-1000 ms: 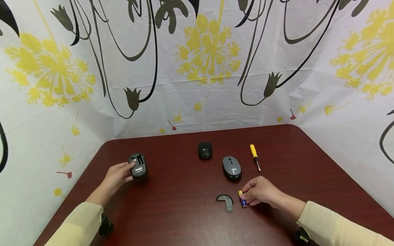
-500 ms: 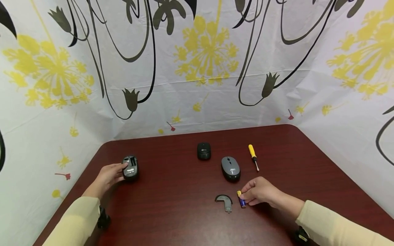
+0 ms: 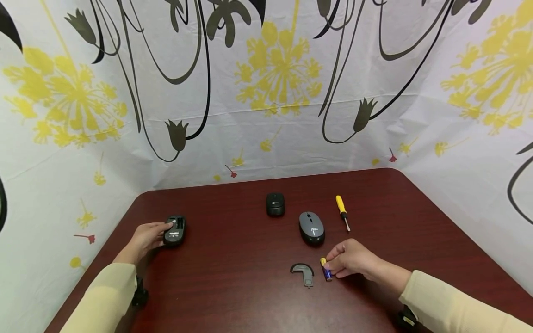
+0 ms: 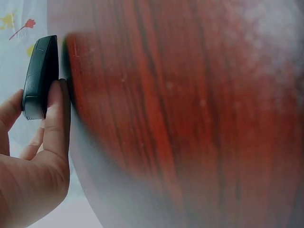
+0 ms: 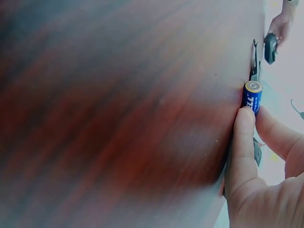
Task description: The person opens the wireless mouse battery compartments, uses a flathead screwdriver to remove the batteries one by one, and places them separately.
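At the left of the table my left hand (image 3: 142, 239) holds a black computer mouse (image 3: 175, 232) by its near side, underside up, its battery slot uncovered. In the left wrist view the mouse (image 4: 42, 78) appears edge-on between thumb and fingers, close over the tabletop. My right hand (image 3: 353, 259) pinches a blue and yellow battery (image 3: 328, 274) at the front right, with part of the battery covered by the fingers. The right wrist view shows one end of the battery (image 5: 253, 92) above the fingertips. Just left of it lies a grey curved battery cover (image 3: 307, 274).
A grey mouse (image 3: 311, 226) sits beyond the right hand, and a smaller black mouse (image 3: 275, 205) is farther back. To their right lies a yellow-handled screwdriver (image 3: 341, 205). Patterned white cloth (image 3: 258, 152) hangs behind the dark red table (image 3: 225, 268).
My left hand has moved left and lower with the black mouse, which now lies flatter. The right hand stays on the battery; the view has shifted slightly.
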The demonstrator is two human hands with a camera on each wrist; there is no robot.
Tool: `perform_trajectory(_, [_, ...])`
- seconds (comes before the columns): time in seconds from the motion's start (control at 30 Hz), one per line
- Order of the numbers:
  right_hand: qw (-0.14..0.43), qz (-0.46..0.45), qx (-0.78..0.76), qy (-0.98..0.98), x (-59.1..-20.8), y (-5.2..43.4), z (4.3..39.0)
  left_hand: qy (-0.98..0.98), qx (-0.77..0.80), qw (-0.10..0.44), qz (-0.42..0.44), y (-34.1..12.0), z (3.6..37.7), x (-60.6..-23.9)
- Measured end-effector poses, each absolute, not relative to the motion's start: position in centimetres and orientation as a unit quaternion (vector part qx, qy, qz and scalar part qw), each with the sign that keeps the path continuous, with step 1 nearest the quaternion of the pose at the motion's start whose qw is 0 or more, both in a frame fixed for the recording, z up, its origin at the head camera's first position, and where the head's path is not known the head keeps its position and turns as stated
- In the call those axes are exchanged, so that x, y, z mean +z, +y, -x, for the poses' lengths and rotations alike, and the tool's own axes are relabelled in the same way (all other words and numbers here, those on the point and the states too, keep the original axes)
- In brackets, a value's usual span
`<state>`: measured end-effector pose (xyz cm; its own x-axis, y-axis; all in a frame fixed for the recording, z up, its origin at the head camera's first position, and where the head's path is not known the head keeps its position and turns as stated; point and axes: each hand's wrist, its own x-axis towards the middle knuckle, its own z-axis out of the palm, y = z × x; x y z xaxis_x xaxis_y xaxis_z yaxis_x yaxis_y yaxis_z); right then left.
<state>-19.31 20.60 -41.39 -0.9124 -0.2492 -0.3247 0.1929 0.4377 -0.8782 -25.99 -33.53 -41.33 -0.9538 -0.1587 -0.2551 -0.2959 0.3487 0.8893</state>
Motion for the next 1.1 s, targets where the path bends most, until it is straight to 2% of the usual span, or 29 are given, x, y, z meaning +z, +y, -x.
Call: perform_trajectory(1.1, [0.212, 0.026, -0.533, 0.818, -41.29, 20.63, 19.23, 0.864, 0.492, 0.018, 0.108, -33.8, 25.25, -41.35])
